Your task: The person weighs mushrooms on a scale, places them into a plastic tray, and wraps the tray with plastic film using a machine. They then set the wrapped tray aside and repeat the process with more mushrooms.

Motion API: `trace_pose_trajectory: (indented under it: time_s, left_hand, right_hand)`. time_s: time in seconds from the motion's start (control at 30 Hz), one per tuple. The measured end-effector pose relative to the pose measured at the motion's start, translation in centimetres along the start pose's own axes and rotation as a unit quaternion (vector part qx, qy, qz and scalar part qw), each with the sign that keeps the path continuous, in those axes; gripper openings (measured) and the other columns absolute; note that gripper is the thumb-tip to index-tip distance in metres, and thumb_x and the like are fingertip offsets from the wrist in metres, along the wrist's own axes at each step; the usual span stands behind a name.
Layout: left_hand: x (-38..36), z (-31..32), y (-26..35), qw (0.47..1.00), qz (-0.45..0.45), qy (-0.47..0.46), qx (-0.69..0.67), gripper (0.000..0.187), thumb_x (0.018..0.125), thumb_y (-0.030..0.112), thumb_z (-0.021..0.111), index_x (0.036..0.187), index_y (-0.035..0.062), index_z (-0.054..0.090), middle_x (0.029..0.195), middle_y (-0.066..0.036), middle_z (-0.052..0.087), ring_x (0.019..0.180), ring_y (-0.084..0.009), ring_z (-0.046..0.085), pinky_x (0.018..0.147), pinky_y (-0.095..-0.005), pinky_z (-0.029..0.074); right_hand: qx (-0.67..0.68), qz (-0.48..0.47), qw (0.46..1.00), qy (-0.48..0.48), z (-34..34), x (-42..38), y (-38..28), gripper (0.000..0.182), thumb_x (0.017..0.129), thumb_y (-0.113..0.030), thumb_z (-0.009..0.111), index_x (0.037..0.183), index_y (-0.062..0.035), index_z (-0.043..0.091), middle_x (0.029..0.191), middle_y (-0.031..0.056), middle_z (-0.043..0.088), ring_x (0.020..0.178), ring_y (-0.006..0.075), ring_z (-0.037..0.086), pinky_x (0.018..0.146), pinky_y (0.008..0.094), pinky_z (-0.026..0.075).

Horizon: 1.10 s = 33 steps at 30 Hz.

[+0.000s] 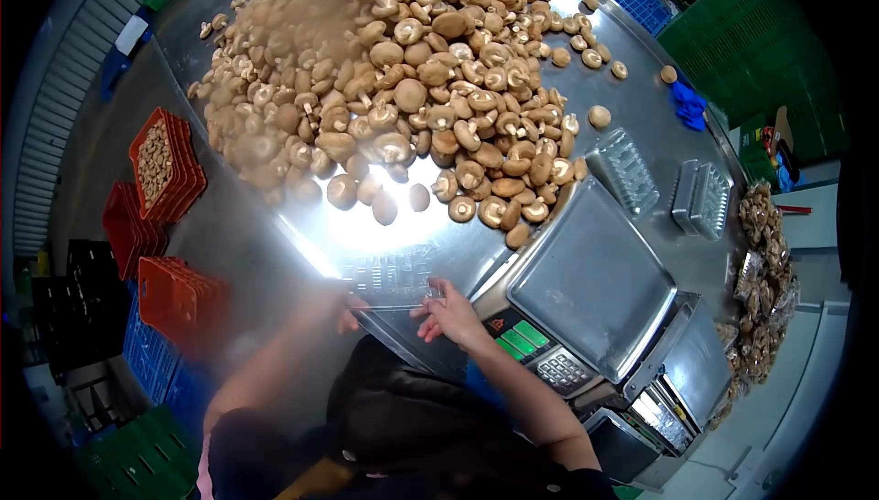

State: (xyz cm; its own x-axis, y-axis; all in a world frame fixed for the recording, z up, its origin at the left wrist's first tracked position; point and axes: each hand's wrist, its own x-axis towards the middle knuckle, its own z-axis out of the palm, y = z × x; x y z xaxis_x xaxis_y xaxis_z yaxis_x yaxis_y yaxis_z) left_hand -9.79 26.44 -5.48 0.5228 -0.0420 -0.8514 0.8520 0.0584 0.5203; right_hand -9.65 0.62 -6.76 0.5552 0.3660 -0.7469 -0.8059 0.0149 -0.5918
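Note:
A clear plastic tray (389, 276) lies at the near edge of the steel table (302, 234), with bright glare around it. My left hand (344, 309) is at the tray's left near corner, its fingers partly blurred. At the right near corner, my right hand (443, 312) has its fingers curled against the tray's edge. Beyond the tray rises a large heap of brown mushrooms (412, 95). To the right of my right hand stands a weighing scale (591, 280) with a metal plate and a green display.
More clear trays (623, 170) and a nested stack of them (702, 200) lie right of the heap. A blue glove (689, 106) is near the right edge. Red crates (181, 300) stand at left, bagged mushrooms (762, 285) at far right, green crates (751, 51) at upper right.

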Motion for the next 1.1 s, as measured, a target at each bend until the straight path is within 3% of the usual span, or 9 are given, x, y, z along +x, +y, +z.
trace_pose_trajectory:
  time_s: [0.03,0.13,0.3,0.37,0.5,0.63,0.73,0.83,1.1]
  left_hand:
    - [1.1,-1.0,-0.6,0.999,-0.028,-0.031,-0.025,0.027,0.099,0.01,0.041,0.118,-0.0091,0.039,0.089,-0.026,0.065,0.054,-0.024,0.066,0.037,-0.025,0.05]
    - [2.9,0.2,2.7,0.954,-0.049,0.025,-0.293,0.032,0.097,0.001,0.038,0.127,-0.0083,0.035,0.103,-0.034,0.062,0.063,-0.0254,0.067,0.047,-0.026,0.055]
    - [9.4,-0.9,11.7,0.985,0.07,0.037,-0.155,0.035,0.092,-0.006,0.034,0.127,-0.0025,0.032,0.099,-0.036,0.062,0.051,-0.0162,0.056,0.04,-0.0235,0.047]
    - [13.3,-1.2,13.8,0.966,0.186,0.012,-0.179,0.027,0.09,-0.005,0.033,0.117,-0.0031,0.039,0.086,-0.028,0.063,0.046,-0.0165,0.051,0.034,-0.0254,0.035]
    - [16.0,-0.5,15.9,0.951,0.236,0.058,-0.191,0.017,0.09,-0.004,0.038,0.105,-0.0018,0.046,0.06,-0.011,0.052,0.041,-0.0178,0.048,0.033,-0.0276,0.03]
    - [14.5,0.6,13.1,0.932,0.262,0.109,-0.223,0.018,0.091,-0.004,0.04,0.107,0.0028,0.046,0.057,-0.009,0.049,0.04,-0.0187,0.05,0.031,-0.0275,0.029]
    - [13.1,0.3,10.6,0.939,0.254,0.109,-0.204,0.027,0.093,-0.003,0.04,0.118,0.0047,0.045,0.058,-0.006,0.048,0.04,-0.0165,0.05,0.03,-0.0253,0.028]
    - [9.9,1.0,9.1,0.942,0.254,0.112,-0.19,0.039,0.093,-0.004,0.04,0.131,0.0067,0.04,0.06,-0.006,0.049,0.04,-0.0154,0.05,0.03,-0.0237,0.028]
    - [3.4,5.9,7.2,0.954,0.228,0.039,-0.19,0.045,0.094,-0.002,0.041,0.138,0.0048,0.034,0.074,-0.009,0.054,0.044,-0.0175,0.056,0.03,-0.0235,0.033]
  right_hand:
    - [0.004,-0.002,1.0,0.02,0.3,1.3,0.2,0.047,0.098,-0.01,0.043,0.14,0.003,0.027,0.094,0.0217,0.065,0.052,0.0186,0.06,0.044,0.0278,0.05]
    - [0.048,0.008,0.995,0.082,0.7,5.4,-1.1,0.043,0.094,-0.001,0.037,0.137,0.0041,0.032,0.086,0.0205,0.065,0.046,0.0159,0.052,0.037,0.0277,0.043]
    - [0.168,-0.128,0.966,0.151,2.4,12.5,-7.6,0.043,0.095,0.0,0.033,0.137,0.0053,0.03,0.082,0.0235,0.063,0.054,0.0229,0.062,0.046,0.0324,0.054]
    - [0.169,-0.18,0.956,0.16,2.6,15.5,-10.3,0.045,0.095,0.001,0.033,0.139,0.0052,0.026,0.08,0.0224,0.062,0.059,0.0262,0.065,0.051,0.0348,0.057]
    - [0.136,-0.205,0.951,0.189,2.8,18.6,-12.0,0.045,0.099,-0.001,0.028,0.142,0.0058,0.016,0.084,0.024,0.06,0.062,0.0281,0.067,0.055,0.0345,0.059]
    - [0.129,-0.218,0.951,0.179,2.7,17.2,-10.5,0.041,0.1,-0.001,0.028,0.14,0.0023,0.022,0.087,0.0226,0.058,0.064,0.0268,0.066,0.056,0.0336,0.059]
    - [0.158,-0.231,0.95,0.138,2.7,15.1,-8.5,0.033,0.1,-0.001,0.029,0.134,-0.0026,0.031,0.088,0.0181,0.057,0.067,0.0236,0.065,0.058,0.0323,0.059]
    - [0.172,-0.214,0.951,0.143,2.9,12.3,-7.2,0.033,0.1,-0.001,0.029,0.133,-0.0021,0.031,0.088,0.0178,0.057,0.066,0.0233,0.065,0.058,0.033,0.059]
    - [0.142,-0.223,0.951,0.16,-0.2,2.3,-5.6,0.046,0.101,-0.004,0.032,0.146,-0.0059,0.024,0.09,0.0197,0.06,0.066,0.024,0.067,0.057,0.0324,0.059]
